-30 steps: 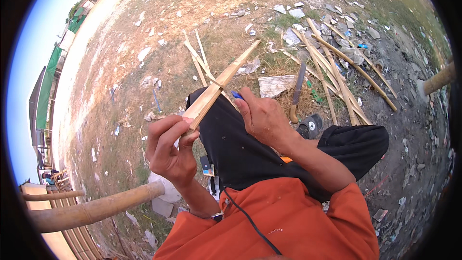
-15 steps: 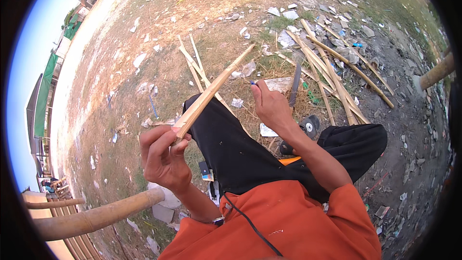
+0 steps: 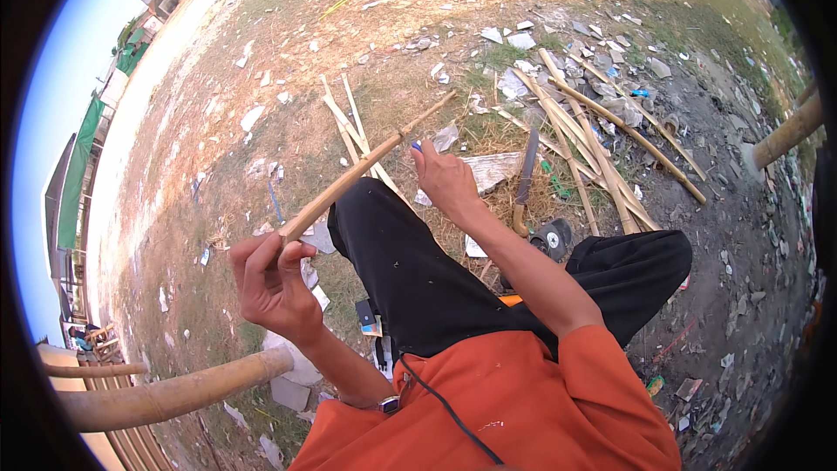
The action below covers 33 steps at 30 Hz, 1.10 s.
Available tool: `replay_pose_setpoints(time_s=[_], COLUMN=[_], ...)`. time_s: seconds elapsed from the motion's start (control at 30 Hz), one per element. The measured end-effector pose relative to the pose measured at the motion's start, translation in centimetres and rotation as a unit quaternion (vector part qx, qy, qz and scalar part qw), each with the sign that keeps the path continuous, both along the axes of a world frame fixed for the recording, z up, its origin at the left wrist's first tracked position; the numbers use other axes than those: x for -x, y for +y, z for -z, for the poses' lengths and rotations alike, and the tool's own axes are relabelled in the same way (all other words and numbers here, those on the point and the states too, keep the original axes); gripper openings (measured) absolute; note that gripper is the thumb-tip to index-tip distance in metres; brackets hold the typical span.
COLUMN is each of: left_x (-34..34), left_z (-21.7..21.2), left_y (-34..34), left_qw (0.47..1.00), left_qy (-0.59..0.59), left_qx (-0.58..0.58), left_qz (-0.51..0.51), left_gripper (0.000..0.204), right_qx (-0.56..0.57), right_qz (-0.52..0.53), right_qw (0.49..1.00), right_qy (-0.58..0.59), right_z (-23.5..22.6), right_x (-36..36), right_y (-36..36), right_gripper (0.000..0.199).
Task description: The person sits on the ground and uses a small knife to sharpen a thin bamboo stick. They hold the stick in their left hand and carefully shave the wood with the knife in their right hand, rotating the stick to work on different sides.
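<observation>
My left hand (image 3: 277,283) grips the near end of a long split bamboo strip (image 3: 349,179), fingers and thumb pinched around it. The strip slants up and away to the right above my raised left knee. Its rounded outer side with a node now faces up. My right hand (image 3: 447,180) is closed just right of the strip, apart from it. A small blue tip (image 3: 416,146) pokes out past its thumb; the rest of that thing is hidden in the fist. Beyond the right wrist, a large knife (image 3: 527,170) with a wooden handle lies on the ground.
Split bamboo strips (image 3: 602,153) lie piled at the right, with a few more strips (image 3: 346,122) ahead. A wooden board (image 3: 490,172) lies near the knife. Thick bamboo poles (image 3: 187,391) stand at lower left and far right. A black sandal (image 3: 552,238) sits by my legs. Litter covers the ground.
The bamboo strip has turned over, from its pale split face to its rounded side. My left hand has moved slightly left and down; my right hand has moved left, closer to the strip.
</observation>
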<state>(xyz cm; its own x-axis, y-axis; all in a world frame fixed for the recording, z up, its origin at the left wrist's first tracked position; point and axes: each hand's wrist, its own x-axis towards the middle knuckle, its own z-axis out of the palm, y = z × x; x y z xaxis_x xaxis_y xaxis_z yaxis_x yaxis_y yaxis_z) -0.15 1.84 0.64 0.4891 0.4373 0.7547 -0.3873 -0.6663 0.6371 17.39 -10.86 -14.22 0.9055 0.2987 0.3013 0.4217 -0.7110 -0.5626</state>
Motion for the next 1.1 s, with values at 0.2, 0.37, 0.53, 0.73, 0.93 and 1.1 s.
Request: replay_pose_setpoints(time_s=[0.2,0.37,0.53,0.73,0.93,1.1], left_x=[-0.2,-0.6,-0.9,-0.6,-0.5,-1.0], left_z=[0.8,0.0,0.1,0.5,0.0,0.5], left_y=[-0.2,-1.4,-1.7,-1.6,-1.2,-1.1], left_qw=[0.998,0.994,0.994,0.994,0.994,0.994], left_qy=[0.002,0.026,0.014,0.016,-0.01,-0.001], left_qx=[-0.013,-0.057,-0.047,-0.066,-0.061,-0.043], left_qz=[0.058,0.092,0.099,0.091,0.09,0.102], left_gripper=[0.015,0.019,0.017,0.025,0.029,0.026], right_qx=[0.043,-0.202,-0.234,-0.084,0.065,-0.154], right_qz=[0.053,-0.095,-0.187,-0.108,0.052,-0.031], right_qw=[0.984,0.961,0.949,0.99,0.988,0.976], right_qy=[0.164,0.164,0.096,0.015,0.128,0.152], right_z=[7.0,-5.4,-9.9,-5.6,6.8,-0.6], right_x=[-0.1,5.0,8.1,5.4,0.3,4.5], right_y=[-8.5,-7.0,-4.6,-4.0,-8.3,-6.8], right_gripper=[0.038,0.033,0.03,0.03,0.035,0.036])
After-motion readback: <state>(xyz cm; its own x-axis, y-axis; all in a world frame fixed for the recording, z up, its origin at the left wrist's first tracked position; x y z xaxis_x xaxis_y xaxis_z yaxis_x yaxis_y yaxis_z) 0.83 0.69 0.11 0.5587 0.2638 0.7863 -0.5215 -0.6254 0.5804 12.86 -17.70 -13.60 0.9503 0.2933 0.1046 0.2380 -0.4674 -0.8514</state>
